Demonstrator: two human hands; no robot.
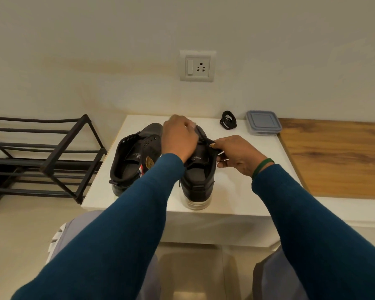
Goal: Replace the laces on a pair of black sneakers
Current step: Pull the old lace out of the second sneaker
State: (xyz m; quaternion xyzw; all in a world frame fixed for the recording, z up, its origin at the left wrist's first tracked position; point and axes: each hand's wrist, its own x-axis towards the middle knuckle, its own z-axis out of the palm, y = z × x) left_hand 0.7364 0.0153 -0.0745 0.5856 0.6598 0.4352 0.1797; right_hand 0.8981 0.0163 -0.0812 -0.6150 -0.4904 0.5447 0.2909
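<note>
Both sneakers sit side by side on the white table (236,191), heels toward us, toes toward the wall; that puts the eyelet rows face-up and within reach of both hands.

Left sneaker (134,161): eyelets show bare, no lace in it; parked, untouched.

Right sneaker (198,176): the one we're working on, heel close to the near edge. Our right hand (236,156) is at its outer eyelet flap; fingers (223,145) and thumb closed in a pinch on the flap edge, drawing it outward; our read is that this spreads the throat and steadies the shoe so it doesn't slide on the smooth top.

Our left hand (179,137) hangs over the front of the same shoe, knuckles up, fingers curled under; it's motion-blurred and the back of the hand hides the tips, so we can't tell whether it has a lace, the tongue or nothing.

A coil of black lace (228,120) lies at the back of the table, just beside a lidded container (263,122), well apart from the shoes; likely staged there to stay out of the work area until needed; new set or old set, we can't say.

A shoe rack (41,156) stands left of the table.

Judgement: early-to-mid task; one shoe stripped, the other in hand at the eyelets; no fresh lace visibly threaded anywhere.
</note>
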